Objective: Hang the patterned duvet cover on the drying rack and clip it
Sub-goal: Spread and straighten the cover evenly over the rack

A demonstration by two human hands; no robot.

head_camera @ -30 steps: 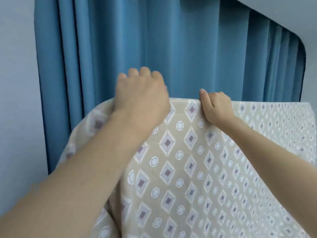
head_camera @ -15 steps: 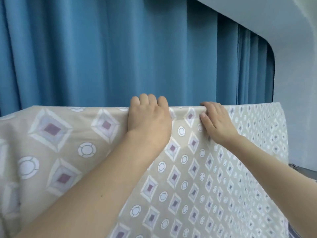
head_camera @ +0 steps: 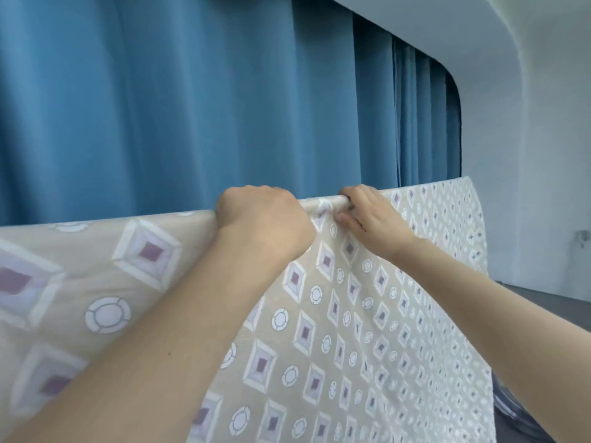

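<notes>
The patterned duvet cover point(head_camera: 335, 314) hangs draped over a horizontal bar that shows only as a rounded ridge under the cloth along its top edge; the fabric is beige, printed with white-edged diamonds and small white rings, and it falls toward the camera in a broad sheet that fills the lower part of the view. The left hand point(head_camera: 265, 225) sits on that top edge with its fingers curled over the far side — they grip the cloth-covered ridge, knuckles up, fingertips hidden behind it; the right hand point(head_camera: 371, 215) lies just beside it, fingers hooked over the same edge and the thumb tucked beneath, so the fabric is pinched between them. Between the two hands a short stretch of the rolled edge shows, taut and round. The cover's right end rises slightly and ends near a pale wall point(head_camera: 527, 187); its left part runs out of the view. Behind the cover hangs a blue curtain point(head_camera: 192, 107) in long vertical folds.
</notes>
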